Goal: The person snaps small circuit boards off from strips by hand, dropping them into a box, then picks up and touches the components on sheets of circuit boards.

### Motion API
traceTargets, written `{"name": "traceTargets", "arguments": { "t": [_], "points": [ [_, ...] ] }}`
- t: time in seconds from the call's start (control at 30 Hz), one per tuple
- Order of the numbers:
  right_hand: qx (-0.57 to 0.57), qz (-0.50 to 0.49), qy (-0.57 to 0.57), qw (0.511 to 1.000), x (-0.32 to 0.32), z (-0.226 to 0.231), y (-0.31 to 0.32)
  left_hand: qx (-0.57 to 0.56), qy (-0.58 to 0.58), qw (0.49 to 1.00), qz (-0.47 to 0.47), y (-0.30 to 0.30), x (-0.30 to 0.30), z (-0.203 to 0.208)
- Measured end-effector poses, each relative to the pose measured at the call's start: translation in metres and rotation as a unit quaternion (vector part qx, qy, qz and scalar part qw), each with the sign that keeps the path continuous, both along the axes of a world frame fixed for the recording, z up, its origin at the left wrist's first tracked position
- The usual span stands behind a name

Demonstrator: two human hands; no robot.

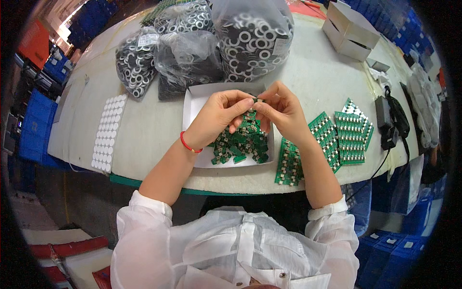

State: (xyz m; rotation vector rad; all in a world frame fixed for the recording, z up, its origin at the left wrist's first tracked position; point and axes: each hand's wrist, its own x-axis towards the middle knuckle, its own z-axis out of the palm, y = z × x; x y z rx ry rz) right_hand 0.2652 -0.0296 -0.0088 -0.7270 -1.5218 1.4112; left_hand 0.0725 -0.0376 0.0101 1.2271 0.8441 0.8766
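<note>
Above a white box (189, 108), my left hand (222, 110) and my right hand (280, 109) meet with their fingertips pinched on a small green circuit board (256, 100). Fingers hide much of this board. Loose small green boards (240, 142) with silvery parts lie heaped in the box below. Right of the box, partly under my right forearm, are uncut green circuit board panels (350, 135) with rows of silvery connectors. Some of the panels overlap each other.
Clear bags (255, 43) of black-and-white rings and a bag of dark parts (187, 62) stand behind the box. A sheet of white round stickers (109, 132) lies at left. A white carton (349, 31) sits far right, and a black adapter with cable (385, 118) at the right edge.
</note>
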Motion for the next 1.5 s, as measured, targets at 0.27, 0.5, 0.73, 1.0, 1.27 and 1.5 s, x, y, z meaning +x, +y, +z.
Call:
{"name": "traceTargets", "arguments": {
  "t": [0.27, 0.5, 0.73, 1.0, 1.27, 1.5],
  "points": [
    [0.355, -0.151, -0.151, 0.91, -0.007, -0.005, 0.0, 0.062, 0.071, 0.994, 0.049, 0.0, -0.001, -0.005],
    [0.454, -0.235, -0.133, 0.849, -0.014, -0.001, -0.012, 0.035, 0.077, 0.995, 0.052, 0.0, 0.0, -0.005],
    [0.132, -0.127, -0.002, 0.983, -0.003, -0.003, -0.001, 0.089, 0.069, 0.99, 0.087, 0.007, 0.001, -0.014],
    [0.336, -0.175, -0.174, 0.909, -0.016, -0.012, -0.008, 0.169, 0.146, 0.966, 0.128, 0.001, 0.009, -0.017],
    [0.038, -0.127, -0.106, 0.985, -0.014, -0.01, -0.008, 0.212, 0.172, 0.951, 0.146, -0.005, 0.011, -0.02],
    [0.304, -0.162, -0.211, 0.915, -0.016, -0.009, -0.011, 0.273, 0.217, 0.923, 0.16, -0.004, 0.012, -0.022]
  ]
}}
